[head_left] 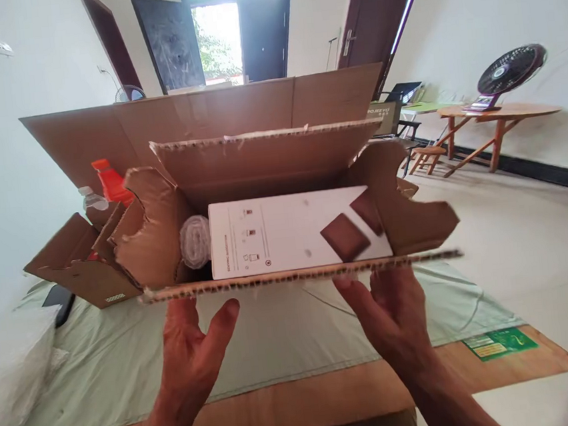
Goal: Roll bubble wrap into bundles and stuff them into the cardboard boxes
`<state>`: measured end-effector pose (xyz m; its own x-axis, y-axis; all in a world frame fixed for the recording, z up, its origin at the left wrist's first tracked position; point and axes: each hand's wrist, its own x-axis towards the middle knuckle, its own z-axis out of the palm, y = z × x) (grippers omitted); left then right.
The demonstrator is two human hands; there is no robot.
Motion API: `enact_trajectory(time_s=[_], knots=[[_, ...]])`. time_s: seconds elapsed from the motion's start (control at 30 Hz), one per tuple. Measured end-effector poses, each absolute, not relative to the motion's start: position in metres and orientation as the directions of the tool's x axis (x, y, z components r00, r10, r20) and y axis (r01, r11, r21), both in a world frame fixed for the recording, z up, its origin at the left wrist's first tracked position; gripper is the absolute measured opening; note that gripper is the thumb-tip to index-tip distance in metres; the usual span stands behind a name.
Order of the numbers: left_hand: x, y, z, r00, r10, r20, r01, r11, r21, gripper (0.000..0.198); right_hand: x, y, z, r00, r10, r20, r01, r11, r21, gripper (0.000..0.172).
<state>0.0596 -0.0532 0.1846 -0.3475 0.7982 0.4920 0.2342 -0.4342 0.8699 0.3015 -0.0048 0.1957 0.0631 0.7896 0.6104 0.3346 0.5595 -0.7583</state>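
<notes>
An open cardboard box is at the centre of the view, its flaps spread and its opening facing me. Inside lies a white printed carton with brown squares pictured on it. A roll of clear bubble wrap fills the gap at the carton's left. My left hand holds the box's near side from below, thumb pointing out, its fingers hidden behind the front flap. At the right, my right hand grips the same side, its thumb against the flap's edge and its other fingers mostly out of sight.
A smaller open carton, an orange-capped bottle and a clear bottle stand left. Clear plastic wrap lies on the green cloth. Behind rises a cardboard panel. A fan sits on a wooden table.
</notes>
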Motion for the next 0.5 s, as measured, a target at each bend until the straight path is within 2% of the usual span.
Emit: enact_trajectory(time_s=[0.07, 0.17, 0.27, 0.4, 0.5], knots=[[0.062, -0.062, 0.165, -0.342, 0.842, 0.417, 0.203, -0.367, 0.908, 0.054, 0.299, -0.011, 0.180, 0.018, 0.826, 0.563, 0.353, 0.522, -0.777, 0.047], [0.065, -0.082, 0.122, -0.332, 0.920, 0.207, 0.142, -0.168, 0.976, 0.058, 0.297, -0.021, 0.146, -0.056, 0.901, 0.431, 0.409, 0.415, -0.813, 0.038], [0.071, -0.100, 0.101, -0.348, 0.935, 0.068, 0.126, -0.026, 0.992, 0.057, 0.302, -0.028, 0.128, -0.047, 0.932, 0.360, 0.444, 0.342, -0.828, 0.036], [0.085, -0.105, 0.112, -0.348, 0.932, 0.103, 0.155, -0.051, 0.987, 0.056, 0.313, -0.026, 0.134, 0.007, 0.921, 0.389, 0.400, 0.354, -0.845, 0.037], [0.101, -0.110, 0.109, -0.336, 0.935, 0.118, 0.203, -0.050, 0.978, 0.063, 0.326, -0.022, 0.136, 0.028, 0.912, 0.409, 0.317, 0.380, -0.869, 0.043]])
